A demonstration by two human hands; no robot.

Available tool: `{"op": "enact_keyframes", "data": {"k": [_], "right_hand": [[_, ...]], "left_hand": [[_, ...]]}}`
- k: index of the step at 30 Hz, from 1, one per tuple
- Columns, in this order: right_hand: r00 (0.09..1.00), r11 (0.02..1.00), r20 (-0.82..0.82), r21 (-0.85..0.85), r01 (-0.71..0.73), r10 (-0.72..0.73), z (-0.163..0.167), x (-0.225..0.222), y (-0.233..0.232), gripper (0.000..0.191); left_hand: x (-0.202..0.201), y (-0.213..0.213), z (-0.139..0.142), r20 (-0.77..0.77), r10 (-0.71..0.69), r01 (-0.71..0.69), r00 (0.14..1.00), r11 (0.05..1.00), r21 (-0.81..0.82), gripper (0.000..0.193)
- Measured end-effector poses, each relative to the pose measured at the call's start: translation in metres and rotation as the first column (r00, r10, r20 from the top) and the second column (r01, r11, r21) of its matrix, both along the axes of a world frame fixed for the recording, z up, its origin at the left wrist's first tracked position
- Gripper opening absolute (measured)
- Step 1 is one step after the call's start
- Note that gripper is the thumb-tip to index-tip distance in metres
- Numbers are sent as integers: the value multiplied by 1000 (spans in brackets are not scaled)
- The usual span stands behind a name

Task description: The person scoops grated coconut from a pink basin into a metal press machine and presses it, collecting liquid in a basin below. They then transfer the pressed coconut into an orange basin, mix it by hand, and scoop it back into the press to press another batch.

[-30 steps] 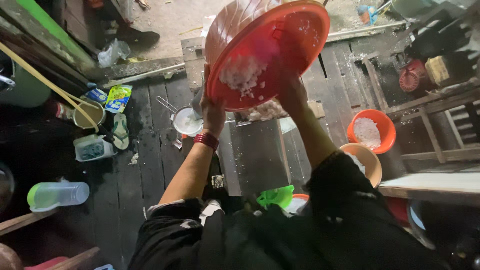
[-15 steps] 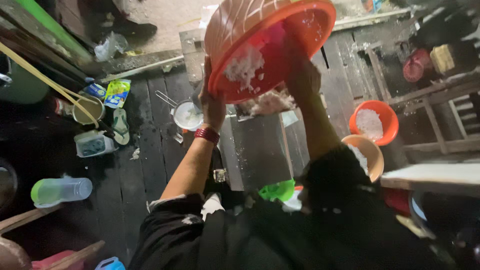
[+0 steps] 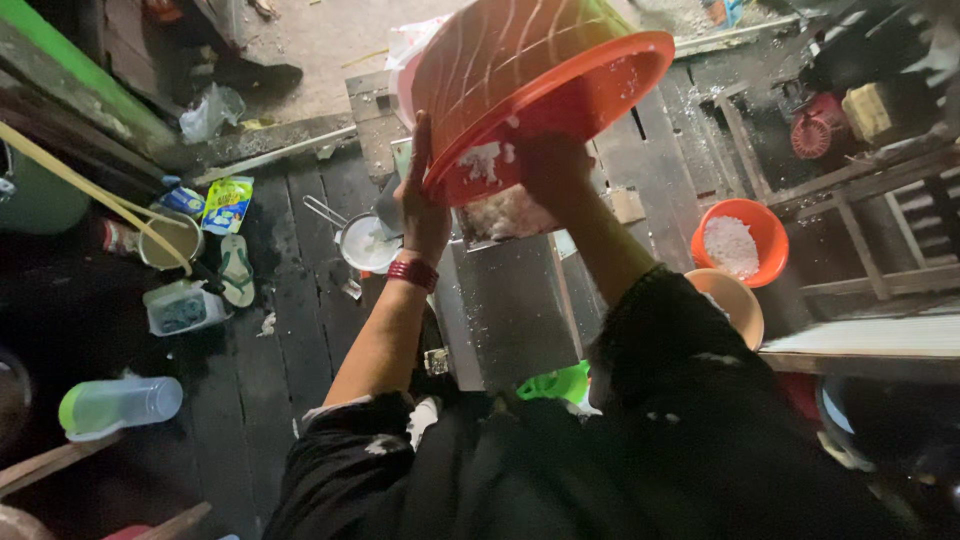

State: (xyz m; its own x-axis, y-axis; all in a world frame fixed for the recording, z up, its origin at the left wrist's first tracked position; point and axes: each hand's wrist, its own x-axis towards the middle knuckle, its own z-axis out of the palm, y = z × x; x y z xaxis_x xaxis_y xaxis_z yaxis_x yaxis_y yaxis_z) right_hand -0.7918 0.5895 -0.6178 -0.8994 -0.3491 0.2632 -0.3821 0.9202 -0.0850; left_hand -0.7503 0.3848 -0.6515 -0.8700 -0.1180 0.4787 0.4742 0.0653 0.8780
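Note:
I hold a large orange plastic basin tilted steeply, its mouth turned down and toward me. My left hand, with a red band at the wrist, grips the basin's left rim. My right hand reaches inside the basin near its lower rim. A white crumbly mass clings to the inner wall. More of the white stuff lies heaped on top of a grey metal box directly under the rim.
An orange bowl of white grains and a tan bowl stand at the right. A metal pot, a sandal, packets, a plastic tub and a green-capped jug lie on the dark plank floor at left.
The basin has tipped further over, so its inside faces away more and its ribbed outside shows. White material has slid down to the lower rim and onto the metal box.

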Motion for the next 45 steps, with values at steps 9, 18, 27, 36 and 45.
{"op": "enact_keyframes", "data": {"k": [9, 18, 27, 36, 45], "right_hand": [[982, 954, 19, -236, 187, -188, -10, -16, 42, 33], [979, 956, 4, -214, 200, -204, -10, -8, 47, 28], [979, 962, -6, -189, 199, -204, -30, 0, 51, 25], [893, 965, 377, 4, 264, -246, 3, 45, 23, 35], [895, 934, 373, 339, 116, -247, -56, 26, -10, 30]], "left_hand": [[-8, 1, 17, -146, 41, -63, 988, 987, -149, 64], [-16, 6, 30, -217, -10, -27, 976, 986, -167, 51], [-5, -10, 43, -238, 43, -110, 970, 956, -274, 63], [-8, -40, 1, -108, 386, -400, 916, 885, -237, 44], [71, -137, -66, 459, 518, -691, 722, 587, 423, 66]]}}
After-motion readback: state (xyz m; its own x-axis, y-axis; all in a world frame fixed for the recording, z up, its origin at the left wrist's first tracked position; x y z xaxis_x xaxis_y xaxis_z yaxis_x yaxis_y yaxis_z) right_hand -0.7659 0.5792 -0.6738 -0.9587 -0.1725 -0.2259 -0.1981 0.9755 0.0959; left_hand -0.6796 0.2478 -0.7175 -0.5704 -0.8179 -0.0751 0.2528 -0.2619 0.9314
